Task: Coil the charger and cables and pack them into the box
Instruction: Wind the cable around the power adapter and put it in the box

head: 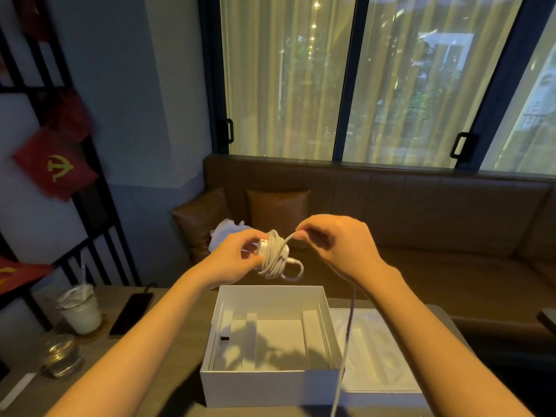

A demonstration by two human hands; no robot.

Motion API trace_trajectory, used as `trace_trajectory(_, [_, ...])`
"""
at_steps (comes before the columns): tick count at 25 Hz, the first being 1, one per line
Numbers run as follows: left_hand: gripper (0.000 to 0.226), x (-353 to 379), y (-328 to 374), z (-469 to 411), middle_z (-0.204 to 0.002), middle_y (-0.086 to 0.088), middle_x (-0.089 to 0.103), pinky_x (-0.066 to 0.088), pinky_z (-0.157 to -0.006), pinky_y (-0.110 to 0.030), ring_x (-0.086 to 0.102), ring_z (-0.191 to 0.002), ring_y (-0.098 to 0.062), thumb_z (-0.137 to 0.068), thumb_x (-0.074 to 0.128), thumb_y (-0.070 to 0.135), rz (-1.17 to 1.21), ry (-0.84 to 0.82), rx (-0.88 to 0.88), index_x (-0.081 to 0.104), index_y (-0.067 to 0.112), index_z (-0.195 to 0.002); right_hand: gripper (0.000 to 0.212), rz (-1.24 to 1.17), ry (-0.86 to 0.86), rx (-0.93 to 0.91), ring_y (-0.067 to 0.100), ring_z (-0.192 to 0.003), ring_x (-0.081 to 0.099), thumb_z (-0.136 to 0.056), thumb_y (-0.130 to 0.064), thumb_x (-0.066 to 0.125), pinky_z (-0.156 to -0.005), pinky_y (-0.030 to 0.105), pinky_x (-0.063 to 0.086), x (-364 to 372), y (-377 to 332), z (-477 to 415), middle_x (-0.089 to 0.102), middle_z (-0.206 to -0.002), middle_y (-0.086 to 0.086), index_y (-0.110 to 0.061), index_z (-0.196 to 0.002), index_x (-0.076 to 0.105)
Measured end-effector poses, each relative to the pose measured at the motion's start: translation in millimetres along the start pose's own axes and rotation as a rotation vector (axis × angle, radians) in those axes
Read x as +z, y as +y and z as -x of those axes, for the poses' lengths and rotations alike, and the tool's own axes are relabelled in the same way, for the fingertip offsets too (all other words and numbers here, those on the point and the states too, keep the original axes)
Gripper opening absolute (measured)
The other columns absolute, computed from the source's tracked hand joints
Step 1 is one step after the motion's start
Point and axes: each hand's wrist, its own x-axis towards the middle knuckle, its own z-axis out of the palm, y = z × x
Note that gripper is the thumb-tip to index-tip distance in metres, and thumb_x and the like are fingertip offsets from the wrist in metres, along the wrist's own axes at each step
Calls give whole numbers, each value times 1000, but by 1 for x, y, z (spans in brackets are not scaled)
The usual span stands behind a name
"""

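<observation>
My left hand (237, 260) holds a white charger (272, 251) in the air above the box, and a pale cable (276, 260) is wound around it in several turns. My right hand (334, 242) pinches the free cable strand close to the charger. The loose cable tail (346, 341) hangs down from the right hand past the box's right wall toward the bottom of the view. The open white box (258, 386) stands on the table below, with white cardboard inserts inside.
A white moulded tray (379, 356) lies right of the box. On the left of the table are an iced drink cup (79, 311), a dark phone (131, 314) and a glass jar (61, 355). A brown bench seat with cushions (278, 212) runs behind the table.
</observation>
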Motion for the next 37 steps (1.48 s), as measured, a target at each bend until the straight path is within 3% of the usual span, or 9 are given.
trace_trajectory(3, [37, -11, 14, 5, -110, -6, 67, 54, -84, -22, 64, -101, -20, -86, 67, 15, 110, -192, 58, 60, 15, -122, 15, -206, -23, 186, 12, -81, 65, -84, -34, 65, -73, 35, 59, 9, 16, -16, 71, -86, -6, -22, -91, 73])
trace_trajectory(7, [42, -19, 25, 8, -105, -1, 70, 54, -83, -23, 66, -101, -15, -87, 60, -1, 582, -228, -8, 54, 7, -128, 14, -696, -44, 391, 9, -76, 66, -91, -17, 59, -72, 25, 57, 42, 12, -22, 69, -78, -7, -23, -86, 71])
trace_trajectory(11, [41, -6, 22, 4, -119, -9, 63, 53, -94, -28, 63, -112, -20, -91, 51, -2, 893, 8, -84, 49, 8, -131, 17, -666, -295, 457, 12, -65, 52, -95, -4, 45, -62, 28, 51, 88, -12, -1, 54, -73, -1, -13, -99, 58])
trace_trajectory(15, [41, -8, 4, -12, -125, -8, 61, 48, -101, -37, 59, -114, -20, -90, 56, 3, 741, 438, -253, 50, 11, -130, 26, -650, -667, 651, 13, -56, 47, -100, -20, 36, -51, 32, 53, 101, -35, 13, 49, -74, 7, -5, -116, 51])
trace_trajectory(18, [38, -24, -6, -18, -119, -8, 60, 47, -93, -30, 56, -104, -17, -90, 56, 0, 504, 613, -268, 53, 8, -126, 30, -514, -516, 511, 21, -57, 45, -98, -25, 43, -62, 48, 53, 101, -38, 0, 49, -67, 10, 1, -94, 58])
trace_trajectory(22, [35, -36, -21, -6, -113, -2, 57, 46, -85, -22, 55, -102, -15, -88, 56, -1, 92, 310, -147, 56, 11, -121, 29, -137, -303, 220, 22, -69, 59, -93, -34, 54, -67, 46, 55, 75, -36, -25, 67, -78, 8, -12, -84, 69])
trace_trajectory(25, [33, -34, -23, 7, -117, -3, 58, 53, -88, -23, 59, -104, -18, -87, 65, 12, -10, -17, -53, 59, 19, -118, 21, -142, -223, 173, 15, -78, 62, -84, -38, 66, -71, 34, 57, 48, -30, -34, 69, -88, -1, -20, -92, 73])
trace_trajectory(31, [36, -23, 4, 25, -107, -4, 67, 54, -82, -21, 65, -97, -16, -84, 68, 13, 206, -222, 31, 62, 15, -119, 9, -676, -184, 331, 8, -76, 67, -84, -16, 69, -67, 14, 54, 43, -8, -18, 72, -80, -5, -13, -89, 76])
trace_trajectory(37, [33, 5, 24, 24, -94, 3, 73, 55, -80, -20, 69, -93, -12, -91, 52, -3, 734, -110, -47, 58, 9, -121, 15, -762, -107, 491, 18, -69, 60, -93, -3, 52, -67, 24, 54, 77, -7, 25, 65, -75, 11, 1, -91, 67])
